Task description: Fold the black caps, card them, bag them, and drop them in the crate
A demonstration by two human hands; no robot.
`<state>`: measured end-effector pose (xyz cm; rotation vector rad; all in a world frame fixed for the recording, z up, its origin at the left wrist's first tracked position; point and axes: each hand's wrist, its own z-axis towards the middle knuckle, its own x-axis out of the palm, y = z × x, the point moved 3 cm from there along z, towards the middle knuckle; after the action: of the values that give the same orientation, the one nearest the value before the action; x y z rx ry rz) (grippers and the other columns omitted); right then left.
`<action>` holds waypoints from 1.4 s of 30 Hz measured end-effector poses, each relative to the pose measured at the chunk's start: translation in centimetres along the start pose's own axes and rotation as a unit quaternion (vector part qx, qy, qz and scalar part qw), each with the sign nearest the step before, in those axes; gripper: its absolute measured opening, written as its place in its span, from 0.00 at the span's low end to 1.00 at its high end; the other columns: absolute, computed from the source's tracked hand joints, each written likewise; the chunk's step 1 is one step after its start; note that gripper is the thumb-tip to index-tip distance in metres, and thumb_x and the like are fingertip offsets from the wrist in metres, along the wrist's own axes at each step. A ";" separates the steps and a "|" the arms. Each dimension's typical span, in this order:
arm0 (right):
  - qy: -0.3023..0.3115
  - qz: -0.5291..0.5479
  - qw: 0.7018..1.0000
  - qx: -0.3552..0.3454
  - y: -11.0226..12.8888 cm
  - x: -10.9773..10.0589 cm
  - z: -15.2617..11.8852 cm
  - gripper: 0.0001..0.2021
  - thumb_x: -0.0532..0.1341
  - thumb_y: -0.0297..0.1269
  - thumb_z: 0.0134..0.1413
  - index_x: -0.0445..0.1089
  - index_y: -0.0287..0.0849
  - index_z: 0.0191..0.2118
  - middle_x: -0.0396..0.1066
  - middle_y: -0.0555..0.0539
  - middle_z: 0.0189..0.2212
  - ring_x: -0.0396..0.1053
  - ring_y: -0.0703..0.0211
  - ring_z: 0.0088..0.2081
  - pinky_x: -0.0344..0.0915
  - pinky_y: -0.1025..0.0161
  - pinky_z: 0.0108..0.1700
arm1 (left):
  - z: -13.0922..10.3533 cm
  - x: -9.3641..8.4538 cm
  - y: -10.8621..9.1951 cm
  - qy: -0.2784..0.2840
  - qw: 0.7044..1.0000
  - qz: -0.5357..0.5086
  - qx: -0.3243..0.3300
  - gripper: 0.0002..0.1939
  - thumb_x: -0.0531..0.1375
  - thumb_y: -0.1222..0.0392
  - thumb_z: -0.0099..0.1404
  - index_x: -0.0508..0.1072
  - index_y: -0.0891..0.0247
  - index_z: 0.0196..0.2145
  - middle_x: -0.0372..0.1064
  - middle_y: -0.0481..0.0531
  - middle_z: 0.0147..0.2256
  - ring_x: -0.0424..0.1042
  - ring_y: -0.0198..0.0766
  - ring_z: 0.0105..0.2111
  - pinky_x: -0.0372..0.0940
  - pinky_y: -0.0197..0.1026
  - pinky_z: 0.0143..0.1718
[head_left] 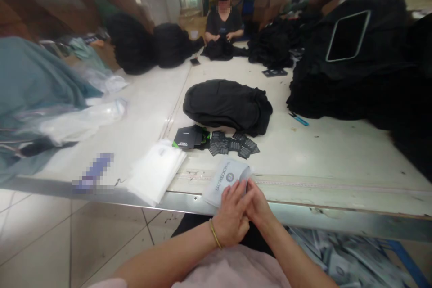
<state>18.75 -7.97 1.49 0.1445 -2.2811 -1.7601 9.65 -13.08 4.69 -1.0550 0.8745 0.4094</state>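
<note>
A pale grey plastic packing bag with dark lettering and a round logo lies at the table's near edge, slightly overhanging it. My left hand, with a yellow bangle at the wrist, rests its fingers over the bag's near right part and grips it there. Close against it, my right hand holds the bag's right edge; some of its fingertips are hidden. Beyond the bag lie small black printed cards and a stack of black cards with green edges. Left of the bag sits a pile of white plastic bags.
A folded black garment lies mid-table. Right are blue snips and a tall black fabric pile bearing a phone. A co-worker handles black fabric opposite. Filled grey packages lie below the table.
</note>
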 end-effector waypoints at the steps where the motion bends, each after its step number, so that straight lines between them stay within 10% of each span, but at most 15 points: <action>1: -0.006 0.025 1.000 0.015 0.5 -0.2 0.1 0.25 0.44 0.55 0.55 0.71 0.47 0.45 0.71 0.44 0.46 0.66 0.50 0.50 0.61 0.46 0.51 | 0.3 -0.9 0.6 -0.005 1.000 -0.003 0.002 0.35 0.52 0.59 0.61 0.40 0.60 0.63 0.36 0.60 0.64 0.38 0.50 0.63 0.44 0.58 0.59; 6: 0.086 0.214 0.964 0.133 0.9 1.3 -0.5 0.35 0.38 0.64 0.50 0.62 0.48 0.54 0.69 0.45 0.49 0.63 0.51 0.52 0.59 0.50 0.52 | 1.4 -2.2 3.8 0.053 0.994 0.087 -0.042 0.28 0.46 0.52 0.66 0.45 0.56 0.62 0.42 0.56 0.63 0.39 0.49 0.62 0.43 0.57 0.59; 9: 0.108 0.131 0.969 0.178 0.6 -0.1 -0.5 0.33 0.43 0.64 0.50 0.66 0.45 0.49 0.70 0.43 0.46 0.69 0.51 0.44 0.65 0.53 0.44 | 1.0 -0.7 3.7 0.097 0.984 0.141 -0.055 0.28 0.46 0.48 0.66 0.44 0.50 0.62 0.37 0.52 0.64 0.38 0.50 0.63 0.41 0.59 0.58; 16: -0.094 -0.156 0.971 0.155 2.1 -8.8 2.4 0.13 0.57 0.45 0.48 0.69 0.38 0.30 0.72 0.43 0.31 0.63 0.66 0.19 0.61 0.67 0.18 | 2.3 0.5 2.2 0.130 0.970 0.193 -0.062 0.24 0.53 0.48 0.61 0.61 0.54 0.54 0.49 0.57 0.60 0.47 0.54 0.59 0.43 0.63 0.55; 22: -0.090 -0.124 0.978 0.139 1.0 -6.1 4.0 0.10 0.57 0.41 0.46 0.68 0.38 0.27 0.71 0.47 0.25 0.60 0.69 0.14 0.53 0.71 0.12 | 9.7 -2.2 4.6 0.107 0.978 0.129 -0.123 0.18 0.48 0.53 0.65 0.66 0.55 0.50 0.65 0.54 0.47 0.62 0.44 0.48 0.57 0.48 0.49; 27: -0.100 -0.119 0.981 0.118 0.7 -4.8 5.2 0.12 0.54 0.40 0.48 0.62 0.40 0.20 0.60 0.55 0.13 0.54 0.71 0.11 0.47 0.72 0.11 | 12.4 -0.7 6.4 0.154 0.967 0.122 -0.159 0.11 0.53 0.57 0.61 0.73 0.63 0.35 0.71 0.55 0.37 0.68 0.45 0.41 0.61 0.46 0.43; 35: 0.004 -0.104 0.977 0.186 -2.4 -3.3 -3.7 0.13 0.54 0.45 0.47 0.62 0.40 0.21 0.57 0.57 0.09 0.52 0.70 0.09 0.41 0.71 0.10 | 12.3 -2.0 8.3 0.078 0.973 0.090 -0.197 0.10 0.51 0.59 0.62 0.71 0.63 0.32 0.72 0.52 0.34 0.69 0.39 0.37 0.61 0.39 0.39; 38: 0.001 -0.114 0.976 0.183 -2.3 -4.1 -6.2 0.12 0.56 0.44 0.47 0.65 0.40 0.24 0.62 0.54 0.14 0.59 0.67 0.14 0.47 0.72 0.11 | 12.7 -1.8 6.5 0.068 0.975 0.075 -0.198 0.11 0.49 0.59 0.64 0.69 0.64 0.33 0.71 0.54 0.34 0.69 0.40 0.36 0.61 0.40 0.37; 42: -0.126 -0.080 0.989 0.004 1.2 -7.1 -7.2 0.17 0.61 0.40 0.45 0.67 0.42 0.43 0.73 0.47 0.37 0.70 0.58 0.37 0.67 0.63 0.36 | 12.8 -0.3 -1.1 0.042 0.995 -0.029 -0.089 0.10 0.49 0.57 0.64 0.67 0.63 0.33 0.69 0.50 0.31 0.68 0.37 0.34 0.62 0.39 0.36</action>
<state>27.56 -12.74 3.31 0.1155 -2.5143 -1.9476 15.63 -2.34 8.30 -1.2666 0.8918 0.4026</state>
